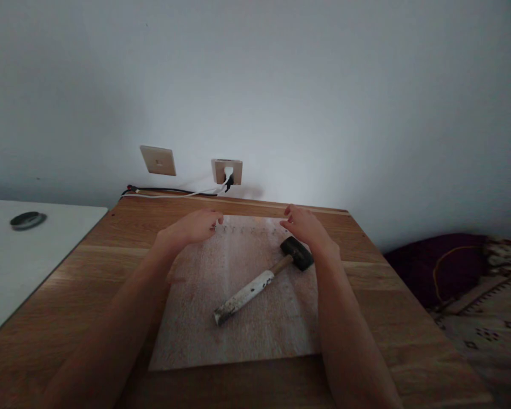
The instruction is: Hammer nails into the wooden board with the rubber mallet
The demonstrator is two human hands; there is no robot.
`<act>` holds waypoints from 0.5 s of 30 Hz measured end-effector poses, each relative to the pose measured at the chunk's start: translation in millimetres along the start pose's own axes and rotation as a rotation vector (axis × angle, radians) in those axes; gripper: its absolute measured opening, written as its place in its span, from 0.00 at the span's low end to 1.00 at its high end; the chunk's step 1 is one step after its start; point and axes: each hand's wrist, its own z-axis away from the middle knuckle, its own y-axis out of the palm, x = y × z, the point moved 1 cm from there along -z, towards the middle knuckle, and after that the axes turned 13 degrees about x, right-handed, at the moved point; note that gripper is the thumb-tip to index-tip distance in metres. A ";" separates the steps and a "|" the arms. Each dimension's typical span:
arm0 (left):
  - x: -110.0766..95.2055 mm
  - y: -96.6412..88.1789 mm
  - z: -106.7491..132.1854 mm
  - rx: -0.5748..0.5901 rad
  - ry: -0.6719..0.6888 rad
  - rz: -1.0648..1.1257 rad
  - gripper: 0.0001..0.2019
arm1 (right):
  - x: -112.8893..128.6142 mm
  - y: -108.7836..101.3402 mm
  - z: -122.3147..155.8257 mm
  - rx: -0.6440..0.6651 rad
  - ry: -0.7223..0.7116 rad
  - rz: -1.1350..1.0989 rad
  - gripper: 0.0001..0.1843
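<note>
A mallet [249, 292] with a black head and a worn white-painted wooden handle lies diagonally on a pale, rough-looking sheet [187, 341]. Along the sheet's far edge runs a row of several small dark pieces [242, 230], too small to name. My left hand [199, 225] is at the sheet's far left corner, fingers curved with a gap between them, by the end of that row. At the far right corner hovers my right hand [303, 224], fingers loosely bent and apart, just beyond the mallet's head. Neither hand shows anything held, and the mallet is untouched.
The wooden tabletop [366, 284] meets a white wall [306, 102]. White and black cables [174, 195] run along its back edge to a socket [237, 170]. On the left, a white surface [34, 255] bears a dark round object [26, 220]. Patterned and purple fabric [460, 267] lies right.
</note>
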 end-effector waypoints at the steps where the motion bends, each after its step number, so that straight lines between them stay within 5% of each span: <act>1: 0.1 0.4 -0.3 -0.001 0.007 -0.002 0.15 | 0.4 0.4 -0.4 0.008 -0.002 0.001 0.12; 15: -5.5 -3.5 -1.5 -0.127 0.035 0.003 0.13 | 2.6 7.9 -4.1 0.055 -0.012 0.007 0.22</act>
